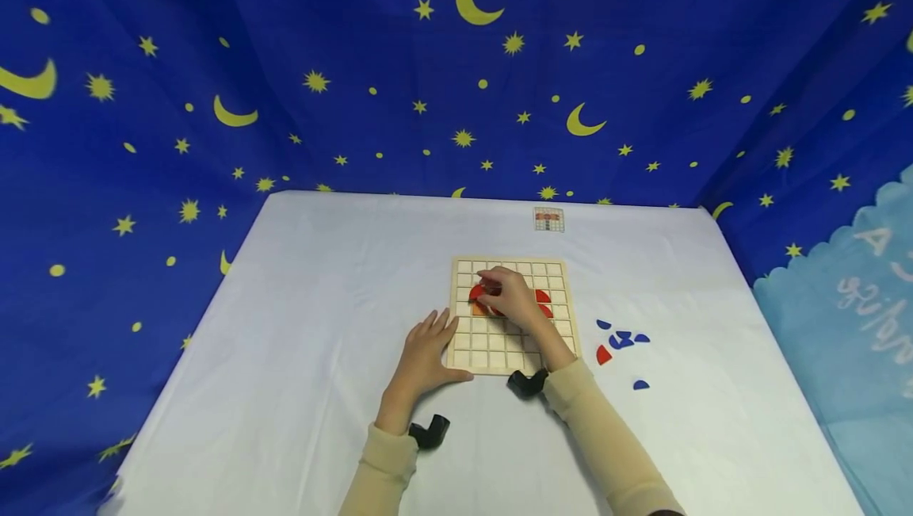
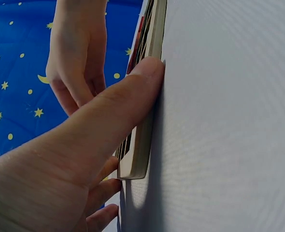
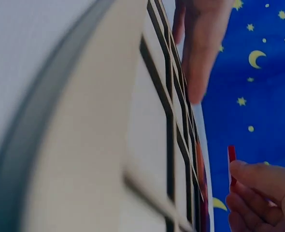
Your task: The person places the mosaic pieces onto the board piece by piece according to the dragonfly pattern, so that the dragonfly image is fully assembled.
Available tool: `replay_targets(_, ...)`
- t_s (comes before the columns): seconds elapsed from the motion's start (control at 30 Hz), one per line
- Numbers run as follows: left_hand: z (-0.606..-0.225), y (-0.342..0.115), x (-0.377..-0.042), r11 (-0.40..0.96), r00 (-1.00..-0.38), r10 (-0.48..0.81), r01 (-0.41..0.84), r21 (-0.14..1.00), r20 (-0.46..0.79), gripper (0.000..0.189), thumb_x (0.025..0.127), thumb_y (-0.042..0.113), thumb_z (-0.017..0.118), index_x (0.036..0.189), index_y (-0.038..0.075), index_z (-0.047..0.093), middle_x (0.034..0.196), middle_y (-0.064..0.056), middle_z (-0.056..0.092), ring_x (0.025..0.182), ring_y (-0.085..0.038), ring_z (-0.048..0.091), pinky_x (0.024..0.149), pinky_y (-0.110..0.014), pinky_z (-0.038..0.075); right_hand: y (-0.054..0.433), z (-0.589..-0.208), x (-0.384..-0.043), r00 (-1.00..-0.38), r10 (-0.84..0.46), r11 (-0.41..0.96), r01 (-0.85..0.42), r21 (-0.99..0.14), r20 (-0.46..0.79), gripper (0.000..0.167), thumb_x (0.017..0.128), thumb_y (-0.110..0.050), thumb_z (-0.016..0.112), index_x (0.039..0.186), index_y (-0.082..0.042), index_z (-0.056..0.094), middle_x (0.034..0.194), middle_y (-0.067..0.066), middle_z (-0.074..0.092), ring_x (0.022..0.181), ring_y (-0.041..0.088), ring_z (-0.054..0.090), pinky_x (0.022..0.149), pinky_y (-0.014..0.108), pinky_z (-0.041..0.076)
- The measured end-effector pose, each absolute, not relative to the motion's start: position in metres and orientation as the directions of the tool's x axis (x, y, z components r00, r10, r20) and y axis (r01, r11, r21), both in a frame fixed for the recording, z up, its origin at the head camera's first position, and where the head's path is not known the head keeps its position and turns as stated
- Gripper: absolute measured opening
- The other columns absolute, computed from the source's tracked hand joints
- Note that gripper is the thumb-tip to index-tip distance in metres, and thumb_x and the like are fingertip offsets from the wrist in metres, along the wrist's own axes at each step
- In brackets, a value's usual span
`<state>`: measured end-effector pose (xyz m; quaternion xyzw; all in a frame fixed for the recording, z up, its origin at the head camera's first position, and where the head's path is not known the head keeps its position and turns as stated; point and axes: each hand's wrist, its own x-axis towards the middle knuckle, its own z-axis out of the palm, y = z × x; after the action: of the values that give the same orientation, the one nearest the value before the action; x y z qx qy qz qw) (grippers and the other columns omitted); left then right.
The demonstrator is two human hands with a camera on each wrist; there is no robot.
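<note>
One red piece (image 3: pixel 231 152) sits pinched in the right hand's (image 1: pixel 509 296) grip, above the gridded board (image 1: pixel 480 342) on the counter (image 1: pixel 285 342); the left hand (image 1: pixel 425 353), fingers extended, spans its near left corner, seemingly to steady it. Blue pieces (image 1: pixel 624 335) lie right, presumably for reach.

Roughly midway between the left and right edges of the white cloth-covered table (image 1: pixel 307 318) lies a wooden grid board (image 1: pixel 479 359). Behind it, by the far edge: a small printed card (image 1: pixel 549 219). Right of it: flat blue half-circle pieces (image 1: pixel 642 338). The left hand (image 1: pixel 424 353) spans its near left corner; the right hand (image 1: pixel 509 296), above its middle, contains a flat red piece (image 3: pixel 231 152).
</note>
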<state>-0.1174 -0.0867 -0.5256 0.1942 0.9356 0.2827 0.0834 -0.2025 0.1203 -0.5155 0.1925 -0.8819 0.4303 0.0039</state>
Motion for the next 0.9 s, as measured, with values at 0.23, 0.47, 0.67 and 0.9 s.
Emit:
replay_targets(0.23,-0.528,-0.087,-0.118,0.758,-0.909,0.414,0.324,0.565,-0.034,0.100,0.067,0.050,0.080,0.145,0.005,0.039,0.155,-0.015,0.032,0.145,-0.036,0.023,0.116,-0.053,0.022,0.106,-0.522,-0.208,-0.938,-0.311,0.595,-0.320,-0.737,0.156,0.040,0.081,-0.006,0.072,0.119,0.004,0.063,0.106,0.017,0.068,0.096,0.029,0.065,0.084,0.040,0.055)
replay_targets(0.47,-0.529,-0.088,-0.118,0.759,-0.911,0.412,0.321,0.566,-0.036,0.099,0.067,0.050,0.081,0.145,0.005,0.039,0.155,-0.015,0.032,0.146,-0.035,0.023,0.116,-0.053,0.022,0.098,-0.523,-0.212,-0.940,-0.319,0.602,-0.296,-0.741,0.116,0.040,0.081,-0.007,0.073,0.119,0.001,0.063,0.113,0.017,0.067,0.106,0.031,0.063,0.094,0.044,0.051)
replay_targets(0.67,-0.527,-0.088,-0.118,0.760,-0.911,0.410,0.315,0.568,-0.044,0.099,0.067,0.049,0.081,0.145,0.006,0.038,0.155,-0.015,0.032,0.146,-0.035,0.023,0.116,-0.053,0.022,0.095,-0.522,-0.213,-0.944,-0.313,0.629,-0.289,-0.721,0.106,0.039,0.080,-0.007,0.073,0.118,-0.001,0.064,0.110,0.015,0.068,0.103,0.029,0.062,0.092,0.043,0.051)
replay_targets(0.9,-0.525,-0.088,-0.117,0.759,-0.910,0.411,0.311,0.572,-0.050,0.099,0.067,0.049,0.081,0.145,0.006,0.038,0.155,-0.015,0.031,0.146,-0.035,0.023,0.117,-0.053,0.021,0.094,-0.522,-0.212,-0.938,-0.322,0.637,-0.314,-0.704,0.127,0.039,0.081,-0.008,0.073,0.118,-0.001,0.064,0.111,0.015,0.068,0.106,0.030,0.061,0.095,0.045,0.049)
